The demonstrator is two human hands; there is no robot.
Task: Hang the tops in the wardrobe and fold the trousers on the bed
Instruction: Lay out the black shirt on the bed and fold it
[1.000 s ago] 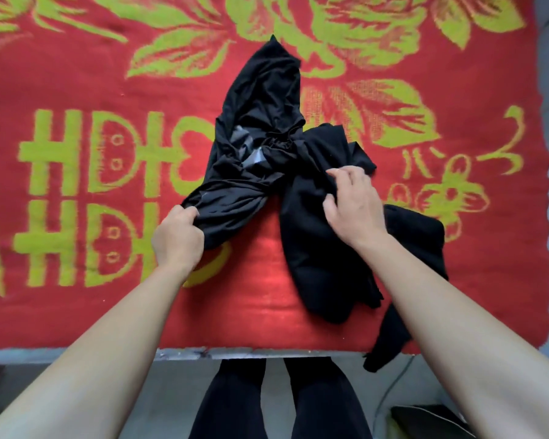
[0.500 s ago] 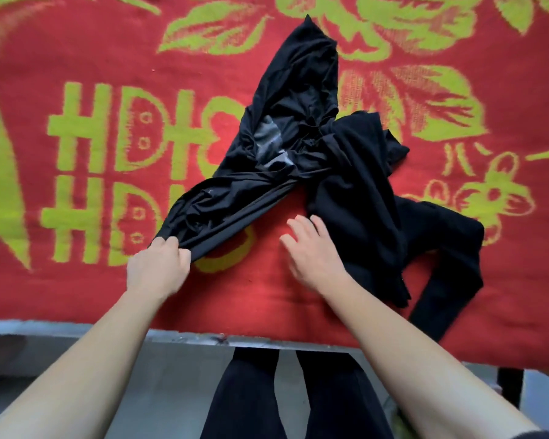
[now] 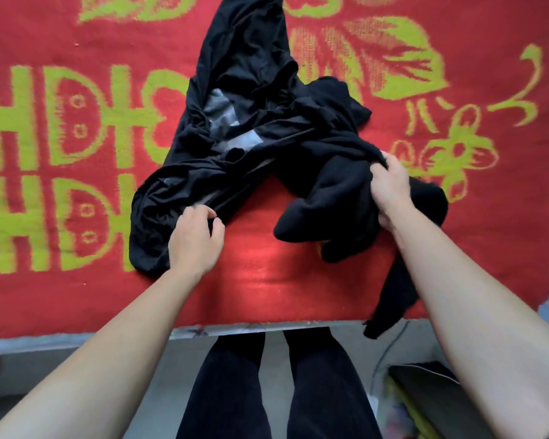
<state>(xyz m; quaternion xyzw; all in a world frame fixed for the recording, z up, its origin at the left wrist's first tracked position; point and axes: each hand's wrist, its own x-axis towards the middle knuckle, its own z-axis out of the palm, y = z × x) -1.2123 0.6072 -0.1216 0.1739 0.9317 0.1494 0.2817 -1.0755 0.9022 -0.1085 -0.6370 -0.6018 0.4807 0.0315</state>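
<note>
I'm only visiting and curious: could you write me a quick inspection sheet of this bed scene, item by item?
surface: red blanket with a yellow-green pattern, covering the bed.
job's things: smooth black garment with a grey print and fleecy black garment, tangled together; which is a top or trousers is unclear.
clutter: blurred dark and yellow objects on the floor, lower right.
hands: right hand grips a fold of the fleecy garment; left hand rests on the smooth garment's near end, fingers curled, grip unclear.
cables: thin cable below the bed edge.
surroundings: grey floor; the person's black-clad legs.
</note>
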